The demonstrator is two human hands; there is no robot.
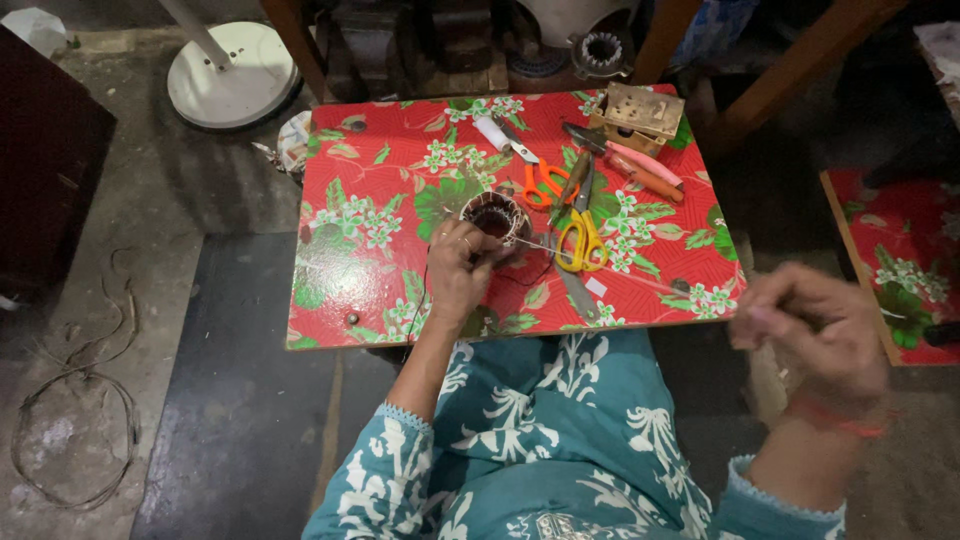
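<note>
Head cam looks down on my lap and the small table (350, 215) w/ its red floral cover. My left hand (457, 272) is curled round the near side of a wound stator core (495, 218), a ring w/ copper coils inside, pinning it on the table top just ahead of me, fingers closed on its rim. My right hand (815, 335) is drawn well off to the right, past the table edge, motion-blurred; fingertips look pinched together, prob. on the end of a thin thread (535, 243) that runs pale from the core towards it, but I can't follow the line all the way, so can't tell for sure what it grips.

Progress, as I judge it: coils are already seated in the core and some lacing seems on; the pull says a stitch is being tightened, so tying isn't finished. How much of the ring is left I can't see.

Beside the core: yellow-handled scissors (583, 243) just right of it, orange-handled scissors (540, 178) behind, pink-handled tool (645, 165), a small wooden block (640, 115) at the far corner. Loose wire (75, 440) lies on the floor, left.
</note>
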